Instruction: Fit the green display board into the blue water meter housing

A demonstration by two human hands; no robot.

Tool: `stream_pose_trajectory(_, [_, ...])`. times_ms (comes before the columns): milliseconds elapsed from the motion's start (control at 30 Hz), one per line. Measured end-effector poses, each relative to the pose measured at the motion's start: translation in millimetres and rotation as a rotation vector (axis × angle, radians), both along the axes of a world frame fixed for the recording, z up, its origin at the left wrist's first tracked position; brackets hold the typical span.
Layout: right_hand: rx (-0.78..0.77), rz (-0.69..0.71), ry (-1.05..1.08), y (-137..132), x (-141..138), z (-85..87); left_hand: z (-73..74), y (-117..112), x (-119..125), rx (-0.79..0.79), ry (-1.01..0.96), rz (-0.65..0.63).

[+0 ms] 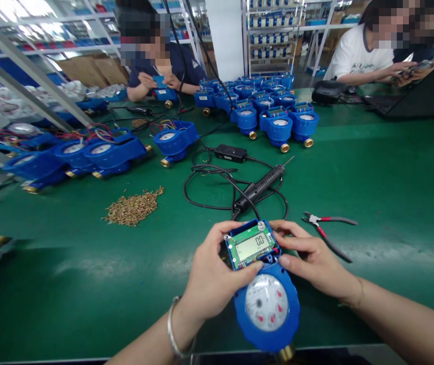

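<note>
A blue water meter (267,309) with a round dial and a brass fitting lies at the front edge of the table, between my hands. Its upper housing is uncovered and shows a green circuit board (252,244) with a lit display reading 0.0. My left hand (217,268) wraps the left side of the housing, thumb along the board's lower edge. From the right, my right hand (311,258) grips the housing with thumb and fingers near the red and black wires. Beyond the meter lies a black electric screwdriver (260,188) with its cord.
Diagonal cutters (328,230) with red and black handles lie to the right. A heap of small screws (133,208) sits to the left. More blue meters (277,124) stand at the back and left. A co-worker (159,66) handles a meter across the table; a laptop (418,94) is at the far right.
</note>
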State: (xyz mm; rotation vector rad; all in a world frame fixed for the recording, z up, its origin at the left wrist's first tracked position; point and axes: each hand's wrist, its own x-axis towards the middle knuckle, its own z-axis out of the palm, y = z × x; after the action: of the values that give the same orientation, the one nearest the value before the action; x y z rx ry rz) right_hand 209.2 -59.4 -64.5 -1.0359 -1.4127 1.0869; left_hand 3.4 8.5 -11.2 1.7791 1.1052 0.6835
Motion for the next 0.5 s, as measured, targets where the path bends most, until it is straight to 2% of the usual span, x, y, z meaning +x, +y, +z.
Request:
stream_pose_trajectory(133, [0.041, -0.003, -0.140, -5.7, 0.7, -1.0, -2.2, -0.8, -2.9, 0.001, -0.040, -0.009])
stream_pose_trajectory(267, [0.035, 0.002, -0.120, -8.4, 0.1, -2.8, 1.6, -0.7, -1.8, -0.104, -0.076, -0.051])
stream_pose_trajectory(500, [-0.045, -0.232, 0.023, 2.3, -11.3, 6.6, 5.2, -1.8, 3.6, -0.118, -0.019, -0.007])
